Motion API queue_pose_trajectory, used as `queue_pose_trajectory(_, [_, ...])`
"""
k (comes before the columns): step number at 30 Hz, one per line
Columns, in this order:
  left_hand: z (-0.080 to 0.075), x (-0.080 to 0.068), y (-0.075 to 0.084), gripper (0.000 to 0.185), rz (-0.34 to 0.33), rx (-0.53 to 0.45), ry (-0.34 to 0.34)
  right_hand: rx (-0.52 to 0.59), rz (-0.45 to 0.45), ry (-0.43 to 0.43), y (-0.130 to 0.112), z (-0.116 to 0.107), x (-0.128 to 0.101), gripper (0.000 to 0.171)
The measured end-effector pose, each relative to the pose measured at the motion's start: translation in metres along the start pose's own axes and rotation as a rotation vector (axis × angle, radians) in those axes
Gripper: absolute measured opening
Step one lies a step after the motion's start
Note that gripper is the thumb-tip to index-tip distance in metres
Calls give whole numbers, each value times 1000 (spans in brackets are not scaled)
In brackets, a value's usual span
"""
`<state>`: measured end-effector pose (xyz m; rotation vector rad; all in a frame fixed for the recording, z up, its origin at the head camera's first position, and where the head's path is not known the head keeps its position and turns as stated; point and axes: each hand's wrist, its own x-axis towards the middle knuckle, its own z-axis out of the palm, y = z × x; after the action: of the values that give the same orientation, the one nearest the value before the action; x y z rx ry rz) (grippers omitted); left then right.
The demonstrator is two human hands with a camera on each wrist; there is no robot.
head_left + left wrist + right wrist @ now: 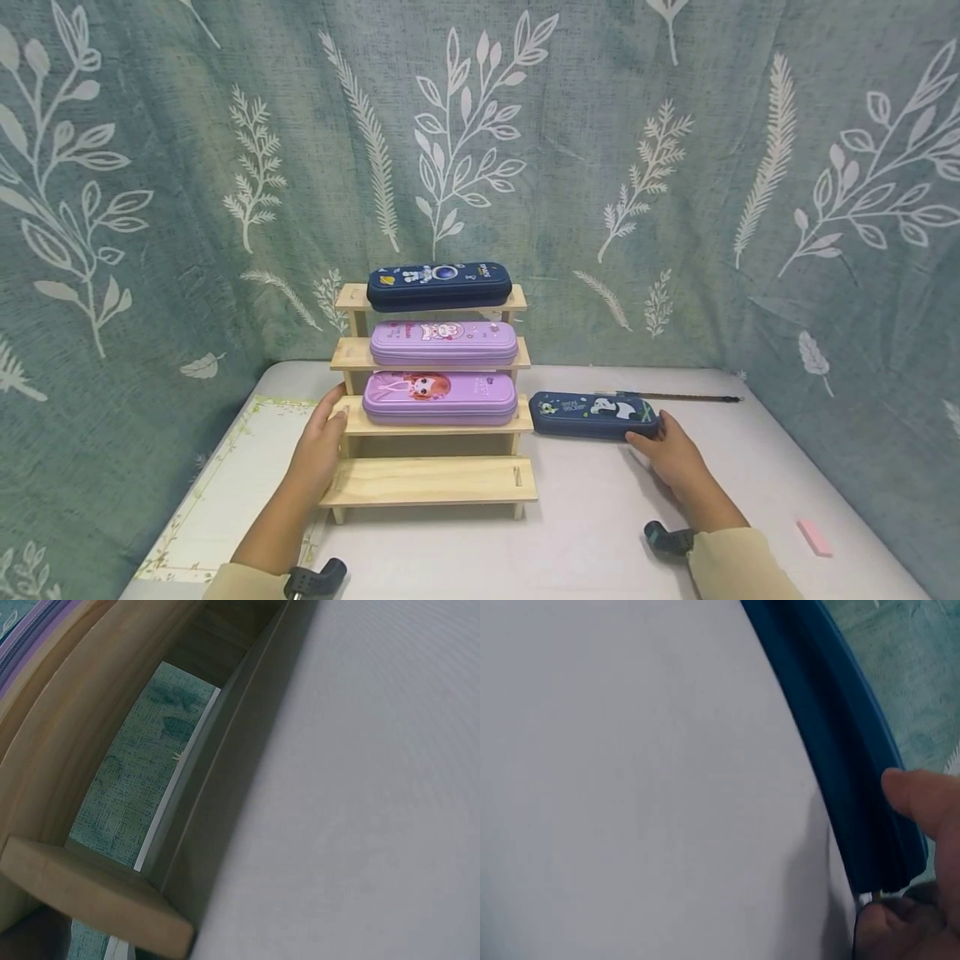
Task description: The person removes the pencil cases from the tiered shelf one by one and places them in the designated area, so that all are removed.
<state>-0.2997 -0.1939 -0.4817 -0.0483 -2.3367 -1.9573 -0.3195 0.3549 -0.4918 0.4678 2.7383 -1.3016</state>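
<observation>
Both forearms are bare from the wrist down, with pale khaki fabric sleeves pushed back near the elbows. A small black plastic camera mount sits strapped beside each sleeve cuff.

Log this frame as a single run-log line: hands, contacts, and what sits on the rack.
left hand: rests on wooden rack side | right hand: grips navy pencil case on table | rack: three cases, bottom step bare

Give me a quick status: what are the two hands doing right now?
Left hand rests on the wooden rack, left side. Right hand grips the blue pencil case on the table. Bottom step bare; nothing between it and the case.
</observation>
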Motion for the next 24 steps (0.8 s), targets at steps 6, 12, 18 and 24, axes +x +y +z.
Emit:
queue_pose_trajectory(6, [0, 2, -2, 55, 0, 7, 3, 20, 41, 66, -11, 8, -12, 113])
queue_pose_trajectory(12, [-1, 3, -3, 55, -5, 7, 3, 53, 55, 173, -23, 24, -28, 111])
queue_pose_trajectory(18, [0, 2, -2, 55, -3, 6, 4, 39, -75, 202, -38, 34, -44, 105])
queue_pose_trajectory(24, [-2, 1, -2, 55, 4, 18, 5, -44, -179, 214, -64, 49, -62, 103])
